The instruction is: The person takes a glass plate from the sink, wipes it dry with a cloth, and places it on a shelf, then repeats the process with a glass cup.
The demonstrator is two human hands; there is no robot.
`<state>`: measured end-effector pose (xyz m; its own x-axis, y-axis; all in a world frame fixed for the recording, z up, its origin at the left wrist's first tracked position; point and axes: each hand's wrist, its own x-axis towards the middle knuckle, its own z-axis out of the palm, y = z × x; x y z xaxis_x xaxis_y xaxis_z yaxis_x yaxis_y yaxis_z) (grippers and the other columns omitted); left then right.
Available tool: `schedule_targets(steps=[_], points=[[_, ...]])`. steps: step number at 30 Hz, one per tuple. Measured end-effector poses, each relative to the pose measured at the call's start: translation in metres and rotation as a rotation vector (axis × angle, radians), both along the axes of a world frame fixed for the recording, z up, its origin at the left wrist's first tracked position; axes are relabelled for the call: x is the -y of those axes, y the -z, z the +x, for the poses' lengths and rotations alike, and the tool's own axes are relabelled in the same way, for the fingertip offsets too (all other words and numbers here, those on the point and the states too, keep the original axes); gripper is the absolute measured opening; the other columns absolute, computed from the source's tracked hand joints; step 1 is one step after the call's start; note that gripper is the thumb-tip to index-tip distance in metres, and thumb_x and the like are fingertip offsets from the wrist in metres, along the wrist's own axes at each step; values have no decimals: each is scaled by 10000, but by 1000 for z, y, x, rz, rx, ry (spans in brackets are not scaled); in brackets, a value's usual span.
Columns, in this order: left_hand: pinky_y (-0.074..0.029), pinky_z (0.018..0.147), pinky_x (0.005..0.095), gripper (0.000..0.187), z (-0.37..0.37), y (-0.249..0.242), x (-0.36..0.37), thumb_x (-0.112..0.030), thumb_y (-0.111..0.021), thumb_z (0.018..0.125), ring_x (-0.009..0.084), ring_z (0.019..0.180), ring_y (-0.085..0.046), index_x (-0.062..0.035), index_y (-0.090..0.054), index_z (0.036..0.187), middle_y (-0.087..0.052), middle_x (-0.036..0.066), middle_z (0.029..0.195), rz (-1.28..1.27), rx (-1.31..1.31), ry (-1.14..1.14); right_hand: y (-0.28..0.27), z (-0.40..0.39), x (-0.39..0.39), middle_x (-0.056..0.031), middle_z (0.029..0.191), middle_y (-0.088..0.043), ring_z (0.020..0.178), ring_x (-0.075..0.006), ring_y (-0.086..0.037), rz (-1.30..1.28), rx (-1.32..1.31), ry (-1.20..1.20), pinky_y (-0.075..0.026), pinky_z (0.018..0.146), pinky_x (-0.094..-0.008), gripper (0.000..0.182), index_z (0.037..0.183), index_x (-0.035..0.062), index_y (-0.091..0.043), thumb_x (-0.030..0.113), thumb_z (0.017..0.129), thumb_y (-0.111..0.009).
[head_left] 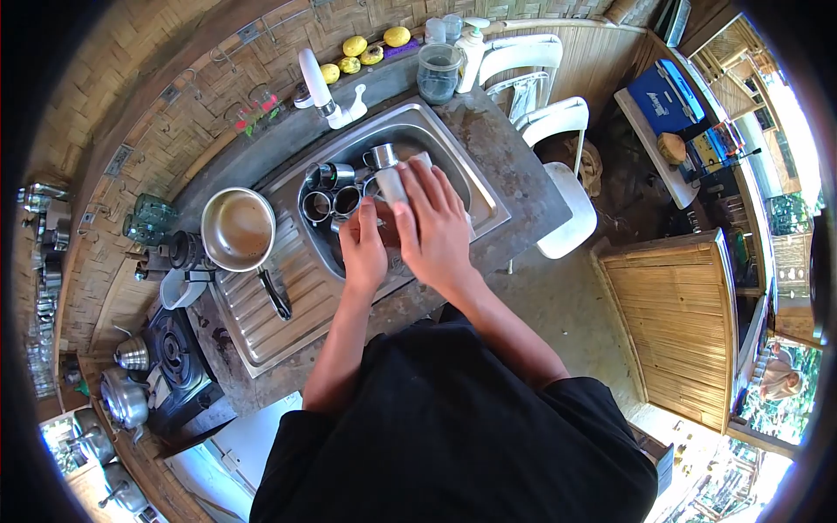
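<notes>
Both my hands are over the basin of a steel sink. My right hand lies over a pale cylindrical item, its fingers extended along it. Close by on the left, my left hand has its fingers bent and drawn together; what they hold, if anything, is hidden. Several metal cups sit in the basin, among them a dark-looking cup and a shiny one just beyond my fingers. The white faucet rises behind the basin.
A steel pan rests on the drainboard at the left. Behind the sink are yellow fruits, a glass jar and a white pump bottle. White chairs stand right of the counter; a stove is at the left.
</notes>
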<state>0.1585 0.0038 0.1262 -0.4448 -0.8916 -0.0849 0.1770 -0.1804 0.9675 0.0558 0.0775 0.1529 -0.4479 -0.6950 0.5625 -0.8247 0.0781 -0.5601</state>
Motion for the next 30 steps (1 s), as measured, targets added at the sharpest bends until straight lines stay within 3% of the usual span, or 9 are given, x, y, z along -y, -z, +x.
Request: schedule_targets(steps=[1, 5, 8, 9, 13, 20, 22, 27, 30], points=[[-545, 656, 283, 510, -2, 5, 3, -350, -398, 1119, 140, 715, -676, 35, -707, 991, -728, 82, 858, 4, -11, -76, -5, 6, -3, -170, 1535, -466, 1410, -479, -392, 35, 4, -54, -295, 1150, -563, 482, 1446, 93, -552, 281, 1004, -518], [-548, 669, 274, 512, -4, -6, 19, -370, -388, 1121, 150, 791, -678, 30, -694, 1030, -724, 91, 925, 96, -150, -151, -1, 33, -17, -163, 1601, -393, 1480, -463, -315, 82, -116, -67, -239, 1186, -578, 494, 1463, 84, -542, 268, 1006, -515], [-570, 691, 305, 526, -6, 0, 7, -401, -387, 1118, 181, 809, -697, 29, -681, 1047, -718, 106, 929, 134, -280, -199, 9, 20, -10, -177, 1590, -400, 1464, -470, -331, -54, -29, 2, -261, 1172, -583, 476, 1450, 78, -555, 257, 1012, -499], [-610, 738, 362, 550, 4, 4, 4, -439, -377, 1112, 260, 888, -732, 49, -629, 1122, -700, 139, 988, 154, -184, -138, 10, 11, -3, -204, 1535, -461, 1406, -485, -403, -161, 42, 42, -321, 1144, -563, 451, 1417, 55, -578, 255, 1023, -484], [-635, 815, 458, 567, -3, -3, -24, -453, -366, 1106, 370, 1045, -715, 68, -518, 1268, -650, 183, 1146, 256, -338, -166, 4, -11, 7, -241, 1420, -560, 1290, -499, -514, -172, 364, 31, -396, 1103, -517, 435, 1361, -2, -597, 257, 1030, -483], [-569, 913, 336, 472, -5, 8, -24, -388, -377, 1120, 208, 1056, -679, 15, -568, 1276, -653, 106, 1216, 406, -374, -167, 3, 18, -10, -176, 1523, -482, 1402, -471, -416, 53, -152, -45, -296, 1169, -551, 485, 1423, 80, -577, 287, 987, -535], [-548, 925, 301, 448, -5, -1, -25, -374, -381, 1122, 167, 1048, -662, -1, -580, 1273, -654, 85, 1223, 445, -400, -155, 9, 16, -9, -158, 1537, -470, 1422, -444, -403, 59, -111, -58, -270, 1180, -556, 478, 1422, 88, -579, 286, 989, -534], [-630, 825, 475, 546, 4, 4, -26, -431, -364, 1112, 355, 990, -727, 63, -558, 1242, -660, 167, 1148, 363, -329, -184, 16, 3, -4, -187, 1497, -506, 1380, -440, -458, -56, 165, 22, -343, 1150, -514, 447, 1415, 49, -575, 270, 1041, -470], [-637, 813, 465, 566, 14, -2, -27, -438, -366, 1110, 359, 958, -735, 80, -555, 1240, -658, 193, 1138, 236, -236, -97, 13, -12, 3, -207, 1436, -556, 1318, -425, -522, -68, 345, -17, -417, 1097, -471, 438, 1394, 26, -580, 273, 1065, -428]])
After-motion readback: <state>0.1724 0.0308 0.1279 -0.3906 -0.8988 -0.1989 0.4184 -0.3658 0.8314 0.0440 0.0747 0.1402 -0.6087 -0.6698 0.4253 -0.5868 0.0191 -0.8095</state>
